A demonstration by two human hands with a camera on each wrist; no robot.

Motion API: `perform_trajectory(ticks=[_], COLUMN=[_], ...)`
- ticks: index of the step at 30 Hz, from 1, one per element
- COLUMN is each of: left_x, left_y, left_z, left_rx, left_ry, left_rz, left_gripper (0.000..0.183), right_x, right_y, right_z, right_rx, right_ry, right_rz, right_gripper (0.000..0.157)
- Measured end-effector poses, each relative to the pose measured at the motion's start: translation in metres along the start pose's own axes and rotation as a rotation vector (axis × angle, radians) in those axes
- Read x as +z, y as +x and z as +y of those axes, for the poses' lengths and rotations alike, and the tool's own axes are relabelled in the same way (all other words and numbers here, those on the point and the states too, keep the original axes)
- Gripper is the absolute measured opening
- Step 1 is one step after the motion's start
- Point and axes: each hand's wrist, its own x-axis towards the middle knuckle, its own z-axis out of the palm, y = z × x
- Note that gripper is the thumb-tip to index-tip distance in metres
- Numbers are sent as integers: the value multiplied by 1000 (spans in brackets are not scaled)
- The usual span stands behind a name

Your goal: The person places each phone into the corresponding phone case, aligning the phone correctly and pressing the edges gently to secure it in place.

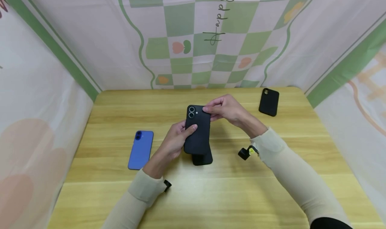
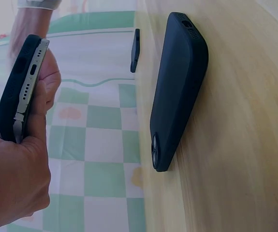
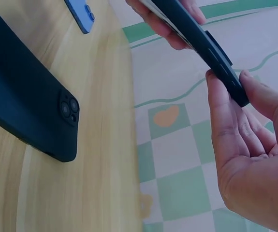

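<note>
Above the middle of the table, both hands hold a phone in a black case [image 1: 199,130], its back and two camera rings facing up. My left hand [image 1: 175,140] grips its left side, thumb laid across the back. With thumb and fingers my right hand [image 1: 227,111] pinches the top right corner. In the left wrist view, the phone's silver bottom edge [image 2: 31,79] shows bare beside the black case [image 2: 12,92]. Beneath it, a second black-cased phone [image 1: 203,159] lies on the table, partly covered in the head view; its camera bump shows in the right wrist view [image 3: 68,108].
A blue phone [image 1: 141,150] lies back up to the left of the hands. Toward the back right corner is a black phone case [image 1: 269,102] with a camera cutout. Printed cloth [image 1: 211,68] hangs behind the wooden table [image 1: 235,195] and along its sides.
</note>
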Motion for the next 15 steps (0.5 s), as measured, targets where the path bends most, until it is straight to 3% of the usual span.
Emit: perform_trajectory(ticks=[7, 15], left_x=[1, 4], left_y=[-2, -3], left_z=[2, 3], left_rx=[5, 83], left_ry=[6, 58], left_rz=[11, 39], left_gripper=[34, 36], right_x=[3, 7], right_y=[-4, -10], right_z=[-1, 3], right_rx=[7, -5], right_ry=[41, 86], right_rz=[9, -35], right_gripper=[24, 8])
